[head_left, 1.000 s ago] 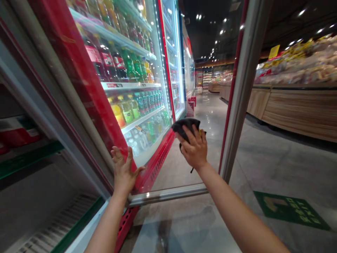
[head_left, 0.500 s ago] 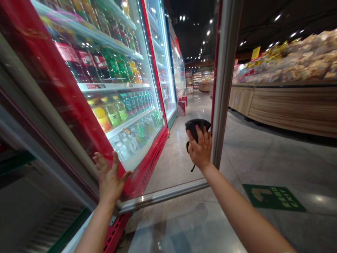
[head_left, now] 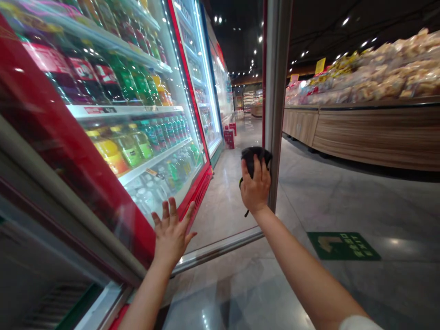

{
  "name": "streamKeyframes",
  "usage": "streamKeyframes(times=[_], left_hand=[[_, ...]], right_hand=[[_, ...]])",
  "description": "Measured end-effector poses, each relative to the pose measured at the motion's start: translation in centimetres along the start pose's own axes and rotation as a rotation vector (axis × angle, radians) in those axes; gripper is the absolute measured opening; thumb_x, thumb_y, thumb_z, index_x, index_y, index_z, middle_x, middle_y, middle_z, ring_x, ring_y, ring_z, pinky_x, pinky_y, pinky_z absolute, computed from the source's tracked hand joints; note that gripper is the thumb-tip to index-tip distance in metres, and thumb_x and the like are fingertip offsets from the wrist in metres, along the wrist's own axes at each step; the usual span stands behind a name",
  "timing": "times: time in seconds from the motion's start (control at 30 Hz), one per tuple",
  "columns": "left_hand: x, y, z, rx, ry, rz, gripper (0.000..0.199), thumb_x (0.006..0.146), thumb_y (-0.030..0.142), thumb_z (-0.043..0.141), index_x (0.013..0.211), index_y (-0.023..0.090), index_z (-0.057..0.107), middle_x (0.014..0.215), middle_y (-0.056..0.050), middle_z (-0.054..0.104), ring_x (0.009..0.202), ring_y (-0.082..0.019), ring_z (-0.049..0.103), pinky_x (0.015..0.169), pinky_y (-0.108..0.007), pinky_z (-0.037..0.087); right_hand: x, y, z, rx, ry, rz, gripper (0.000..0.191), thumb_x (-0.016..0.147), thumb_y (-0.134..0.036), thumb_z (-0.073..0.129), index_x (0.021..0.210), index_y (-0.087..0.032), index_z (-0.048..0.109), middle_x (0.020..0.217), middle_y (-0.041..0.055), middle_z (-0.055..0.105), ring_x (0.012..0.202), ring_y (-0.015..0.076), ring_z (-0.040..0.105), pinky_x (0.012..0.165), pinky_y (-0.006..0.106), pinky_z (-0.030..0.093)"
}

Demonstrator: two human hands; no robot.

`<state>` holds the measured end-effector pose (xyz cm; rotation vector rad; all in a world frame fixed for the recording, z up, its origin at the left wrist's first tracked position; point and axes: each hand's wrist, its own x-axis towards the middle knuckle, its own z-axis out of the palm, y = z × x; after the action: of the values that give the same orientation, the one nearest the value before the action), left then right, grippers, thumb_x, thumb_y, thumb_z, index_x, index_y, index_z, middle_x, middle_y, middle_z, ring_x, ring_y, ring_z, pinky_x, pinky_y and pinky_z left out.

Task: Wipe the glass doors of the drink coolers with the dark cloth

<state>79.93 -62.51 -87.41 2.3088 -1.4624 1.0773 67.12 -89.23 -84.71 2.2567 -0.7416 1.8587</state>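
Note:
My right hand presses a bunched black cloth with a thin dangling cord against the glass, close to the upright metal edge of a cooler door. Its fingers lie over the cloth, and a bit of yellow shows at the cloth's side. My left hand is at or just before the lower part of the same pane, fingers spread, holding nothing. Whether its palm touches the glass I cannot tell. The door stands swung out from the red cooler frame, its bottom rail running between my arms.
Through the pane show shelves of drinks, with cola bottles and yellow juice bottles. More lit coolers line the aisle. A wood-panelled stand heaped with bagged goods curves along the right. A green exit sign lies on the floor.
My left hand has moved right, from beside the red frame to the lower middle of the pane, its fingers still spread. My right hand keeps the cloth near the door's edge. The view has shifted somewhat.

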Motion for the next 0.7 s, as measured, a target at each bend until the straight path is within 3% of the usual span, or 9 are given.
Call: streamKeyframes(times=[0.1, 0.17, 0.33, 0.43, 0.57, 0.63, 0.7], left_hand=[[0.3, 0.9, 0.6, -0.014, 0.046, -0.035, 0.119, 0.076, 0.034, 0.086, 0.161, 0.044, 0.002, 0.168, -0.008, -0.026, 0.155, -0.038, -0.016, 0.12, -0.073, -0.002], [0.7, 1.7, 1.0, -0.028, 0.061, -0.027, 0.116, 0.078, 0.036, 0.084, 0.161, 0.043, 0.003, 0.169, -0.007, -0.024, 0.155, -0.037, -0.017, 0.12, -0.073, -0.004], [1.8, 3.2, 2.5, -0.027, 0.063, 0.032, 0.119, 0.076, 0.025, 0.085, 0.16, 0.045, 0.004, 0.171, -0.004, -0.011, 0.155, -0.037, -0.019, 0.115, -0.076, -0.014], [1.9, 3.1, 3.1, -0.032, 0.089, 0.028, 0.12, 0.075, 0.022, 0.085, 0.16, 0.046, 0.004, 0.171, -0.003, -0.012, 0.154, -0.037, -0.021, 0.114, -0.076, -0.015], [1.8, 2.9, 2.9, -0.049, 0.096, 0.037, 0.117, 0.076, 0.022, 0.084, 0.16, 0.047, 0.006, 0.171, -0.001, -0.011, 0.155, -0.036, -0.02, 0.116, -0.074, -0.015], [1.7, 3.0, 2.7, -0.063, 0.091, 0.031, 0.114, 0.078, 0.023, 0.082, 0.16, 0.048, 0.006, 0.172, 0.0, -0.011, 0.156, -0.036, -0.019, 0.116, -0.073, -0.016], [1.7, 3.1, 2.4, -0.077, 0.077, 0.021, 0.11, 0.08, 0.025, 0.08, 0.16, 0.047, 0.008, 0.172, 0.001, -0.01, 0.157, -0.035, -0.016, 0.117, -0.071, -0.015]], right_hand=[[-3.3, 2.1, -0.2, 0.013, 0.018, -0.178, 0.054, 0.094, -0.011, 0.055, 0.14, -0.039, 0.062, 0.146, 0.0069, 0.061, 0.142, 0.0251, 0.045, 0.11, 0.042, 0.037], [-3.1, 3.6, -1.0, 0.044, 0.034, -0.264, 0.054, 0.094, -0.01, 0.056, 0.135, -0.043, 0.065, 0.142, 0.0025, 0.065, 0.139, 0.0216, 0.049, 0.11, 0.039, 0.036], [1.6, 6.3, -2.6, -0.022, 0.129, -0.088, 0.055, 0.095, -0.009, 0.052, 0.142, -0.036, 0.061, 0.155, 0.0047, 0.052, 0.151, 0.0278, 0.034, 0.119, 0.049, 0.034], [-0.1, 7.2, -1.9, 0.016, 0.115, -0.082, 0.055, 0.094, -0.006, 0.049, 0.141, -0.029, 0.063, 0.158, 0.0072, 0.048, 0.154, 0.0289, 0.028, 0.12, 0.049, 0.038], [-4.3, 7.9, -1.1, 0.075, 0.162, -0.157, 0.052, 0.094, -0.004, 0.05, 0.135, -0.032, 0.068, 0.15, 0.0052, 0.055, 0.153, 0.0254, 0.031, 0.12, 0.045, 0.043], [-3.6, 8.1, -1.4, 0.111, 0.129, -0.146, 0.054, 0.095, -0.005, 0.048, 0.137, -0.033, 0.066, 0.151, 0.0037, 0.054, 0.154, 0.0243, 0.031, 0.121, 0.045, 0.042], [-1.2, 8.1, -1.7, 0.134, 0.075, -0.111, 0.055, 0.096, -0.006, 0.046, 0.14, -0.034, 0.063, 0.155, 0.0026, 0.05, 0.155, 0.0248, 0.028, 0.124, 0.048, 0.039]])
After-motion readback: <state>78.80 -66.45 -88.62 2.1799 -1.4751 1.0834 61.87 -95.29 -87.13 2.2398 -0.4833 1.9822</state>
